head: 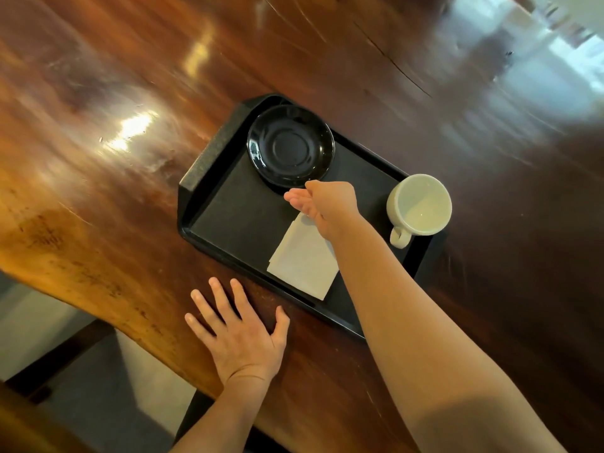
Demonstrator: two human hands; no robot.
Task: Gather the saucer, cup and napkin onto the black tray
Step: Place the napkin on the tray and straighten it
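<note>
A: The fingers (295, 196) of the right hand (322, 206) are loosely spread and hold nothing; they hover above the black tray (209, 158), between the saucer (290, 145) and the napkin (302, 259). The left hand (240, 335) lies flat and open on the wooden table (98, 191), just beside the near edge of the tray.

B: So how much of the task is done?

A: I judge it nearly finished. The saucer sits in the far corner of the tray, the napkin lies on the near part, and the cup (420, 204) stands upright at the right end.

B: Is the cup fully inside?

A: It seems to sit close to the far rim, but the picture is blurred there, so I cannot say for sure. Perhaps only a small correction is left.

B: And the directions?

A: The handle of the cup points toward the person. The napkin is folded, and its long axis runs from the right hand down toward the near rim. The long axis of the tray goes diagonally, from far-left to near-right.
</note>
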